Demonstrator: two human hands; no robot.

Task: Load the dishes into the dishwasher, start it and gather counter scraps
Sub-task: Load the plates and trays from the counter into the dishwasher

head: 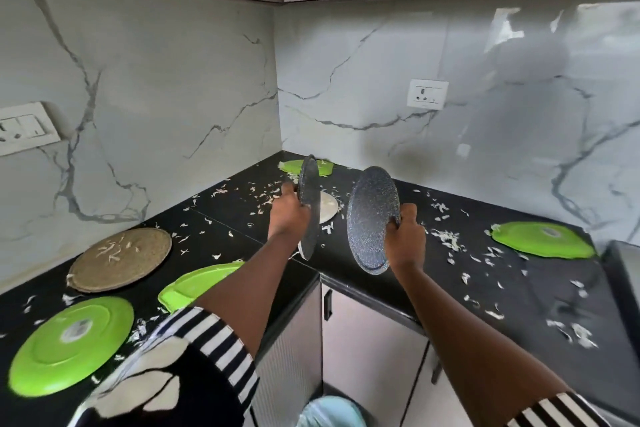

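Two speckled plates are up off the table (519, 291), one in each hand, above the inner corner. The left hand (289, 215) curls its fingers round the rim of the left plate (308, 177), which stands on edge and is seen almost edge-on. The right hand (405, 236) pinches the lower right rim of the right plate (372, 218), also upright, with its broad face turned toward the camera. The two plates are close together but apart, each with its long axis near vertical, which suits sliding them into a rack. The dishwasher is not plainly in view, so which way to carry them cannot be told. Of what is left, the green plate (197, 282) under the left forearm lies nearest the left hand, and the far green plate (543, 239) nearest the right. Scraps (446, 239) lie scattered all around.
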